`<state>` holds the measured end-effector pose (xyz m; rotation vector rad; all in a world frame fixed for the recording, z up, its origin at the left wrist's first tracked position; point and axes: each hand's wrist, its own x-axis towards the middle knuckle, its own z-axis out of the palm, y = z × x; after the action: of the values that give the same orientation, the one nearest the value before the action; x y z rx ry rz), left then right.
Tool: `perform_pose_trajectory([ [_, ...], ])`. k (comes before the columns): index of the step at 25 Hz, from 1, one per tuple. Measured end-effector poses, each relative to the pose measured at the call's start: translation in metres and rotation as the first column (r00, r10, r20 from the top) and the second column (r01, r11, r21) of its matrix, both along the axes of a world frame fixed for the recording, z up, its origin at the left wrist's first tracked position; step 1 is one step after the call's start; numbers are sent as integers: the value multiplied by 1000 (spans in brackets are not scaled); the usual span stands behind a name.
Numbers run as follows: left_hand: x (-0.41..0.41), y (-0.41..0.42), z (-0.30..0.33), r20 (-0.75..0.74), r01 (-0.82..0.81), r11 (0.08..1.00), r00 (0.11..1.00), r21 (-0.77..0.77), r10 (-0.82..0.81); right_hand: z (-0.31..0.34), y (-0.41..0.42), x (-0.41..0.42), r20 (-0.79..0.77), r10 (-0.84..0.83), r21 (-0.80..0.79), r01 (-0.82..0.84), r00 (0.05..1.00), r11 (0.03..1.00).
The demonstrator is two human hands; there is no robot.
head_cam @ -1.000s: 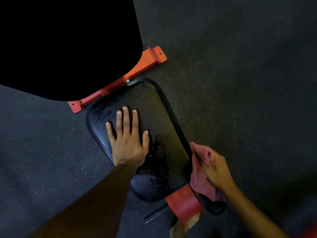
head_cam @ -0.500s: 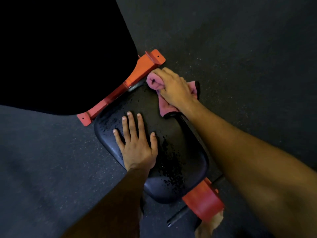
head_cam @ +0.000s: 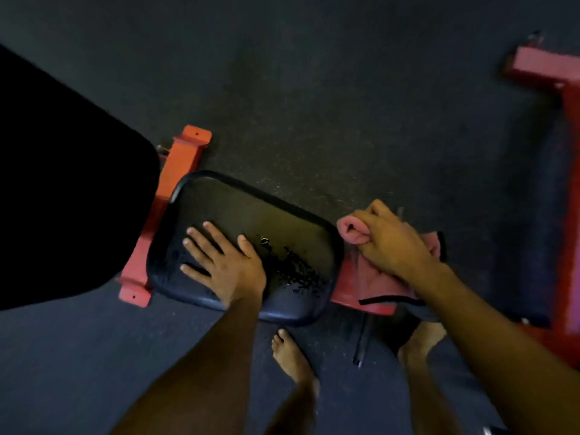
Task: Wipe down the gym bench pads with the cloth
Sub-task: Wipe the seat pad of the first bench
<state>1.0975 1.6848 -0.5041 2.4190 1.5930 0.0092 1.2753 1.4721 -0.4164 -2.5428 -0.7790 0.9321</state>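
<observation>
The black seat pad point(head_cam: 276, 221) of the bench lies below me, its surface worn and flaked near the middle. My left hand point(head_cam: 224, 262) rests flat on the pad with fingers spread. My right hand point(head_cam: 392, 243) grips the bunched pink cloth point(head_cam: 353, 232) just past the pad's right end, over the red frame point(head_cam: 348, 296). Part of the cloth hangs down under my wrist. The large black back pad point(head_cam: 62, 189) fills the left side.
The orange-red cross foot point(head_cam: 185, 155) of the bench sits between the two pads on the dark rubber floor point(head_cam: 314, 89). Another red frame point(head_cam: 561, 120) stands at the right edge. My bare feet point(head_cam: 292, 356) are beside a thin black bar point(head_cam: 362, 343).
My right hand carried the cloth from the pad's far corner near the orange foot along its edge to the opposite end. My left hand stayed flat on the pad. The view swung round.
</observation>
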Motion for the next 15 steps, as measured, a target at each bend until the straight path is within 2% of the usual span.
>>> perform_pose_trajectory([
  [1, -10, 11, -5, -21, 85, 996, 996, 7, -85, -4, -3, -16, -3, -87, -15, 87, 996, 996],
  [2, -19, 20, -6, -35, 336, 941, 942, 44, -335, -3, -11, -34, -2, -206, -25, 206, 978, 978],
  [3, -24, 27, -4, -51, 662, 745, 749, 76, -661, 0, -17, -51, -15, -354, -22, 354, 935, 935],
  [4, -27, 39, -2, -67, 870, 488, 492, 72, -868, -3, -19, -65, -27, -462, 13, 462, 887, 887],
  [5, -25, 47, 0, -68, 952, 301, 304, 57, -950, -11, -18, -76, -31, -527, 82, 528, 849, 846],
  [6, -22, 50, 2, -79, 971, 233, 237, 55, -968, -18, -15, -83, -29, -569, 158, 566, 822, 809],
  [9, -20, 47, -1, -66, 947, 315, 319, 66, -945, -39, 2, -99, -47, -631, 313, 611, 774, 727],
  [10, -23, 47, -4, -54, 948, 309, 313, 81, -948, -47, 9, -102, -24, -626, 356, 592, 779, 723],
  [12, -23, 50, -9, -54, 953, 275, 283, 126, -958, -61, 23, -103, 47, -599, 409, 532, 799, 742],
  [15, -22, 52, -11, -49, 950, 286, 294, 125, -955, -82, 28, -129, 152, -544, 355, 468, 825, 809],
])
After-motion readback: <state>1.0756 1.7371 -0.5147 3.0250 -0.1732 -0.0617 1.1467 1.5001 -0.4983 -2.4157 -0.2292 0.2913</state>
